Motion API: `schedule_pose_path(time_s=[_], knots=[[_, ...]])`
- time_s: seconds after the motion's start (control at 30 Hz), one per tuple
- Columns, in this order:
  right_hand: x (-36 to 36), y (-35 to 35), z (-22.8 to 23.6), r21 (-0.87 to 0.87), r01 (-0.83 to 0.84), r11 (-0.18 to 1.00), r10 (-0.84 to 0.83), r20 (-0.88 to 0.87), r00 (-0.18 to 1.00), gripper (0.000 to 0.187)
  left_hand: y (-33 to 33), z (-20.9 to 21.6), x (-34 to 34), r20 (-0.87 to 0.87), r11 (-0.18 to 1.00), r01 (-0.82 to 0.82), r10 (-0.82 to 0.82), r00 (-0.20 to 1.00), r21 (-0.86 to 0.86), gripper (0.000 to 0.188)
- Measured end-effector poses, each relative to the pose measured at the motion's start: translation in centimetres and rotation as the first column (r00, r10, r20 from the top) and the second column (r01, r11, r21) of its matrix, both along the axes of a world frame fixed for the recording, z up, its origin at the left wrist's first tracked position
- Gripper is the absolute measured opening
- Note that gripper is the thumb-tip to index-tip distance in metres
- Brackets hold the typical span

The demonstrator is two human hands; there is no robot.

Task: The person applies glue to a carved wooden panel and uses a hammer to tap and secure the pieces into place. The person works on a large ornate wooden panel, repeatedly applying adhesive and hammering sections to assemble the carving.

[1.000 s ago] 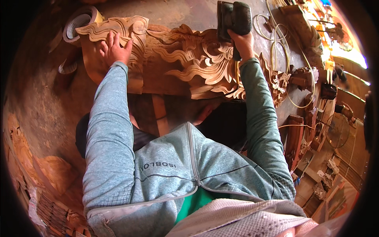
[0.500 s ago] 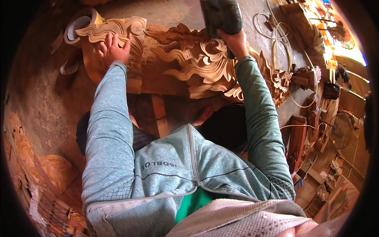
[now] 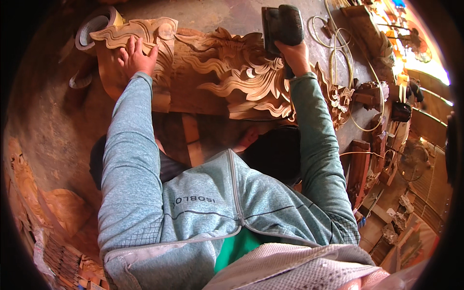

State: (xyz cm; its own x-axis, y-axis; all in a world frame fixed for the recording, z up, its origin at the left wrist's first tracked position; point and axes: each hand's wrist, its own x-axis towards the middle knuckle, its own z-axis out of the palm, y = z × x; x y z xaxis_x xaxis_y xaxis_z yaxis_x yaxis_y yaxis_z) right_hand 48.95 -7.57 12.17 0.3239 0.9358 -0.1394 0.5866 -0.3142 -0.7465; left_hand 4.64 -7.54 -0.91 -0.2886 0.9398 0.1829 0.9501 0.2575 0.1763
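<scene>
A long carved wooden panel (image 3: 188,89) with wavy, flame-like scrolls lies across in front of me. My left hand (image 3: 138,59) rests on the raised carving at its left end, fingers spread. A dark handheld power tool, shaped like a sander (image 3: 285,30), is gripped in my right hand (image 3: 296,57) at the panel's far edge, toward the right. Its flat plate faces left, so the tool looks tipped on its side. Whether it touches the wood I cannot tell. My right wrist and sleeve cover part of the carving.
A roll of tape or abrasive (image 3: 99,30) stands beyond the panel's left end. A pale hose (image 3: 332,53) loops over the floor at the right. Dark wooden pieces (image 3: 359,166) and a fan (image 3: 414,159) stand farther right. More carved wood (image 3: 60,208) lies at lower left.
My right hand has brought the sander a little to the right and nearer, and more of it shows. My left hand stays on the same part of the panel.
</scene>
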Motion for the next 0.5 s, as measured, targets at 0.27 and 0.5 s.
schedule_pose_path(time_s=[0.27,0.5], knots=[[0.0,0.7,-0.5,0.082,-0.008,0.997,0.003,0.054,0.999,0.034,0.0,0.4,0.3,0.011,1.000,0.000,0.000,1.000,-0.021,0.072],[0.2,1.2,-1.5,0.093,-0.019,0.995,0.032,-0.136,0.990,0.038,0.1,0.0,0.1,0.012,1.000,0.005,-0.005,1.000,-0.004,0.071]])
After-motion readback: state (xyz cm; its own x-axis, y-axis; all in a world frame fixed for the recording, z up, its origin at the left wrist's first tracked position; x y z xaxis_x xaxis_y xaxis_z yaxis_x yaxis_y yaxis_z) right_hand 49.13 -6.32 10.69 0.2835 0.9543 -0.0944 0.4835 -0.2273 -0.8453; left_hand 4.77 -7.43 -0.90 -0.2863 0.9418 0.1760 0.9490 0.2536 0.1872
